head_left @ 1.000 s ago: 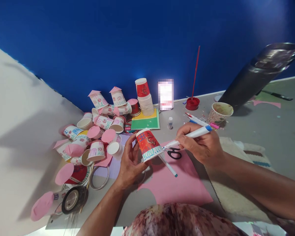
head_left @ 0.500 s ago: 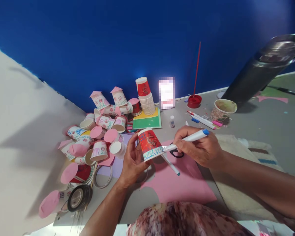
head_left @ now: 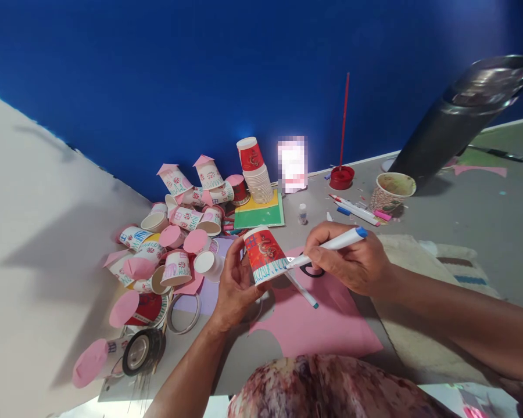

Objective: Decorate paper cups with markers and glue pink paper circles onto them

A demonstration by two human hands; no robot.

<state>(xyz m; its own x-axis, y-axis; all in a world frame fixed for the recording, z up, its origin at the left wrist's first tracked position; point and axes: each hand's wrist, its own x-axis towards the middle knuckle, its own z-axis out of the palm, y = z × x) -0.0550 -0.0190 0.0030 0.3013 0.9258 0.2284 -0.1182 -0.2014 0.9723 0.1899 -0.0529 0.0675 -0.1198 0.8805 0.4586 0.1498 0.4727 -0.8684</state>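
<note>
A red-and-white paper cup (head_left: 265,252) with a dragon print is held tilted in my left hand (head_left: 235,290), fingers wrapped round its left side. Blue-green grass-like strokes run along its lower white band, and a blue window is drawn near its upper left. My right hand (head_left: 353,258) grips a white marker (head_left: 337,241) with a blue end. The marker's tip meets the right end of the strokes on the cup. Below lie pink paper (head_left: 322,325), a second white marker (head_left: 304,291) with a teal end, and black scissors handles (head_left: 312,270), partly hidden by my right hand.
Many decorated cups (head_left: 176,267) with pink paper tops crowd the left. A cup stack (head_left: 258,180) stands on a yellow-green sheet at the back. A patterned cup (head_left: 392,194), a dark bottle (head_left: 444,128) and several markers are at right. Tape rolls (head_left: 183,313) lie front left.
The marker tip has shifted slightly left along the cup's lower edge. The view has also shifted slightly. Both hands keep their hold.
</note>
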